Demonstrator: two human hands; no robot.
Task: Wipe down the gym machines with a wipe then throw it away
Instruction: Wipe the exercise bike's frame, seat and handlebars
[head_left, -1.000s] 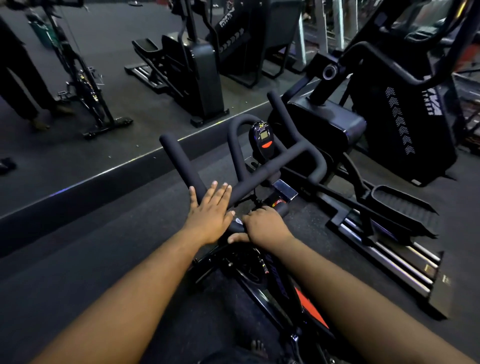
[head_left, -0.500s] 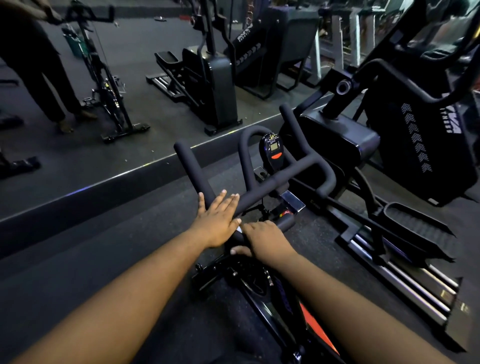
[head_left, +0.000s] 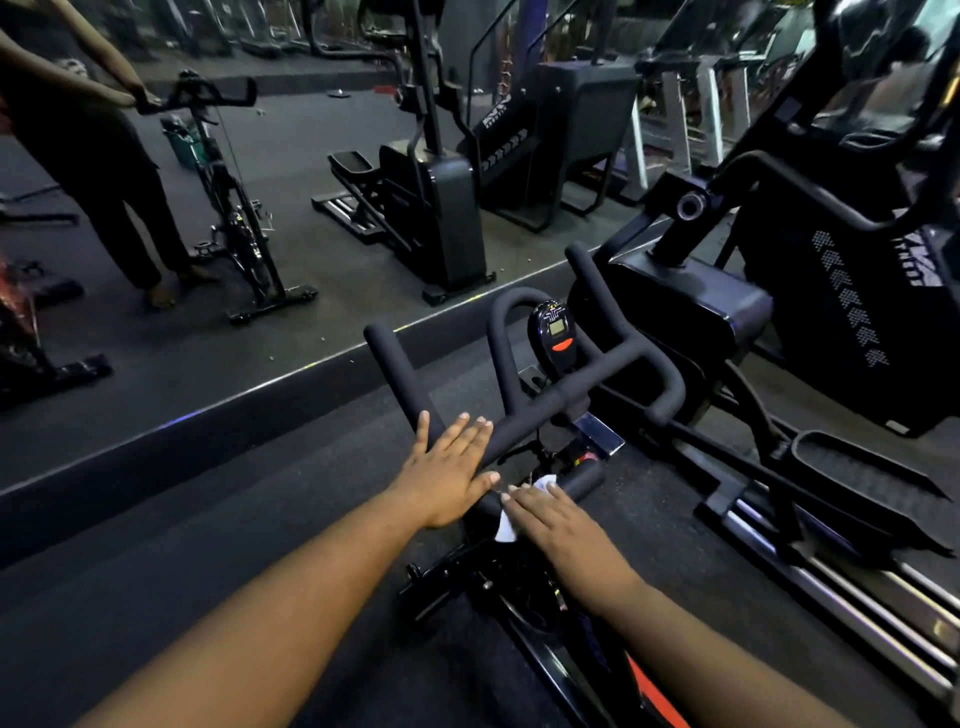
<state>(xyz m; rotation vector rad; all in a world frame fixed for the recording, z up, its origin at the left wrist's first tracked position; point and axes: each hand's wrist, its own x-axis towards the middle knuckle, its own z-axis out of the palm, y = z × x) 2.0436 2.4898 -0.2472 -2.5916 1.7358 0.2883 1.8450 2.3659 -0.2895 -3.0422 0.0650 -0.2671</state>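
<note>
On the bike's handlebar (head_left: 550, 410), the right hand (head_left: 558, 519) presses the wipe (head_left: 511, 525) flat-fingered; the left hand (head_left: 449, 478) rests open beside it. Wiping is underway; other machines and disposal seemingly remain.

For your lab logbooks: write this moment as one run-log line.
left hand flat on handlebar | right hand presses wipe on bar | stage: wiping

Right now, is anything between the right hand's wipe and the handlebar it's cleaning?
Nothing visible. The right hand presses the white wipe straight onto the near handlebar, and the left hand rests flat on the bar beside it, clear of the wipe.
</note>
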